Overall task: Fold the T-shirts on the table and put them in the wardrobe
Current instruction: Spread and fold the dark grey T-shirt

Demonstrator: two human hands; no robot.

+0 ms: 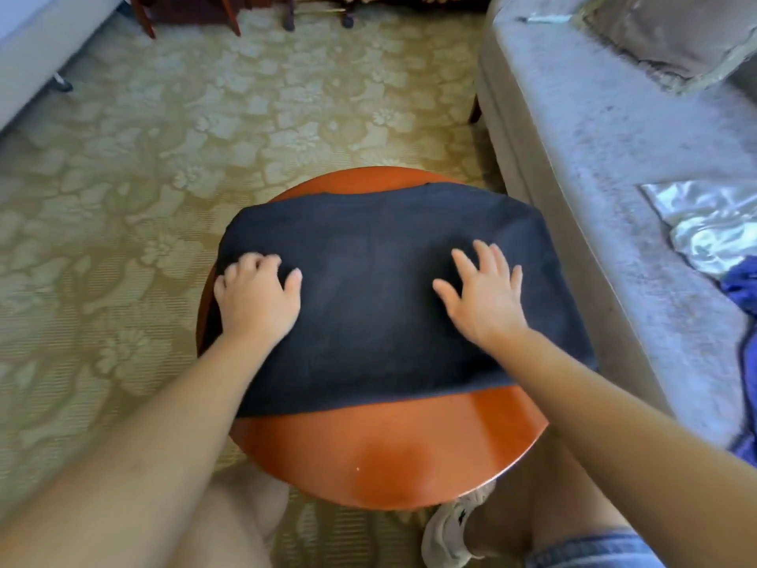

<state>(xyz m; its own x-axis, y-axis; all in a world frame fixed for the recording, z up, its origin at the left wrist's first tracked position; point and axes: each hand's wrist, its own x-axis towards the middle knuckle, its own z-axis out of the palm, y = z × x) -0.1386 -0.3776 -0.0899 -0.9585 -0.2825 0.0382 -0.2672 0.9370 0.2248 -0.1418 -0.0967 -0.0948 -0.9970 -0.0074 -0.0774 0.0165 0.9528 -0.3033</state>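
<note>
Denim shorts (590, 551), white sneaker (446, 535)

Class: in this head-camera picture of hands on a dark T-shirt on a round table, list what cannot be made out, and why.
- Wardrobe: outside the head view.
- Dark T-shirt: sleeves and neck lost in the dark, folded cloth.
- Left hand: motion-blurred fingers; gripping or only pressing is unclear.
- Blue cloth on the sofa: cut off by the right edge.
- Table legs: hidden under its top.

A home living room: floral patterned carpet (286, 116) covers the floor, a grey sofa (594, 157) with a cushion (676, 30) fills the right side, wooden furniture legs (229, 14) stand upper left, and a round wooden counter (389, 457) sits lower centre.
</note>
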